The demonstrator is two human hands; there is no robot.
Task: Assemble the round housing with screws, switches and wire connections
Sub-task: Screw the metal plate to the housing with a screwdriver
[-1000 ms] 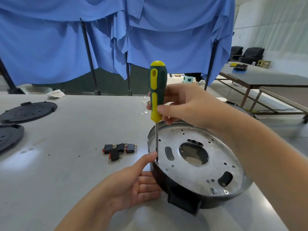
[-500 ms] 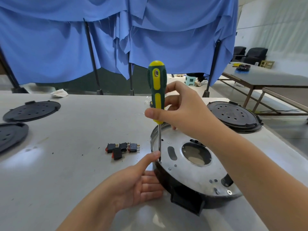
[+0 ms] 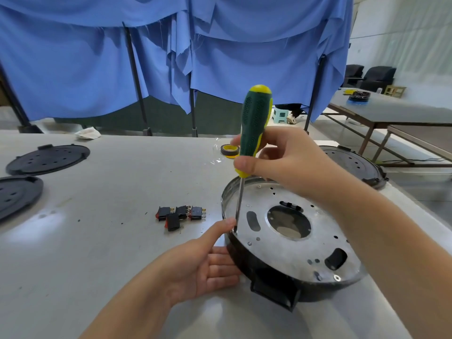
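- Round housing (image 3: 293, 231), black plastic shell with a silver perforated metal plate on top, sits on the grey table (image 3: 110, 241) at centre right, near the front edge.
- Right hand (image 3: 286, 165) grips the lower handle of a green-and-yellow screwdriver (image 3: 254, 126); thumb and fingers curl round it. The shaft runs down, slightly tilted, to the left rim of the metal plate.
- Left hand (image 3: 205, 263) lies palm-up on the table against the housing's left wall, fingers fairly straight. Its thumb reaches up and touches the rim just beside the screwdriver tip. Whether a screw sits under the tip cannot be told.
- Hands are apart: right above, left below.
- Cluster of small black rocker switches (image 3: 179, 215) with red ends and metal terminals lies on the table just left of the housing, not touching it.
- Dark roll of tape (image 3: 228, 150) with a yellow inner edge, behind the screwdriver handle.
- Two black round perforated covers (image 3: 47, 159) at far left; another black disc (image 3: 354, 165) behind the right forearm.
- Blue cloth curtains (image 3: 85, 57) hang behind the table.
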